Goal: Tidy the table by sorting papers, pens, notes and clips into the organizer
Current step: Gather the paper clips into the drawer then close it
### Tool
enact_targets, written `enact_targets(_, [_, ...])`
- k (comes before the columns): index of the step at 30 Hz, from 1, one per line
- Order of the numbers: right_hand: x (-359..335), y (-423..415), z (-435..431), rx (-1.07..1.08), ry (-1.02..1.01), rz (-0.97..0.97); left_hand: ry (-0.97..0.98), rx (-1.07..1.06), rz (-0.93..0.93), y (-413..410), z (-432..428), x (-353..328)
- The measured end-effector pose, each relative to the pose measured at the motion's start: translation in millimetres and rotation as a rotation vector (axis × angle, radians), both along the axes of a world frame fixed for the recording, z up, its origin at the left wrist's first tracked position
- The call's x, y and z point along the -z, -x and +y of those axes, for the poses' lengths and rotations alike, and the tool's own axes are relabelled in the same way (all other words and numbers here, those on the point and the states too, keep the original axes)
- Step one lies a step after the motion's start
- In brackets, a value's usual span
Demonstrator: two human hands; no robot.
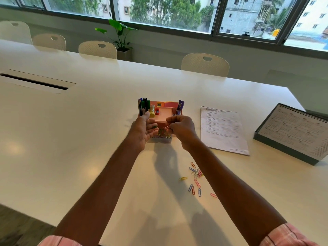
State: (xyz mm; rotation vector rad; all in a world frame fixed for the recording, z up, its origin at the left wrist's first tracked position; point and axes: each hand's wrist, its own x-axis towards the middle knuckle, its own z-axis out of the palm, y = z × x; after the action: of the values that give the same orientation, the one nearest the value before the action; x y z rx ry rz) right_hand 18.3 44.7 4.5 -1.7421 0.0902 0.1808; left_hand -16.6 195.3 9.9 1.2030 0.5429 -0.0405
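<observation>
A pink desk organizer (163,115) stands mid-table with pens (143,105) at its left and right corners, a yellow tube and a red sharpener inside. Its front clear drawer holds several coloured clips. My left hand (145,129) is cupped palm-up beside the organizer's left front, with a few clips (154,129) lying in the palm. My right hand (179,128) pinches a pink paper clip (166,127) over the drawer. Several loose paper clips (195,176) lie on the table nearer to me. A stack of printed papers (222,129) lies right of the organizer.
A spiral desk calendar (292,134) stands at the right table edge. A cable slot (35,81) is set in the white table (88,139) at far left. White chairs (205,63) line the far side, with a potted plant (120,38) under the windows.
</observation>
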Motion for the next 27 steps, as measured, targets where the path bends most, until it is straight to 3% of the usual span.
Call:
enact_targets(12, [-3, 4, -11, -0.081, 0.081, -0.090, -0.003, 0.049, -0.034, 0, -7, -3])
enact_targets(19, [8, 28, -43, -0.083, 0.111, -0.223, -0.089, 0.069, -0.204, 23, -26, -1])
enact_targets(23, [22, 49, -70, -0.075, 0.249, -0.278, -0.141, 0.186, -0.256, 48, -42, 6])
enact_targets(27, [41, 75, -103, -0.200, 0.510, -0.307, -0.354, 0.396, -0.223, 72, -53, 20])
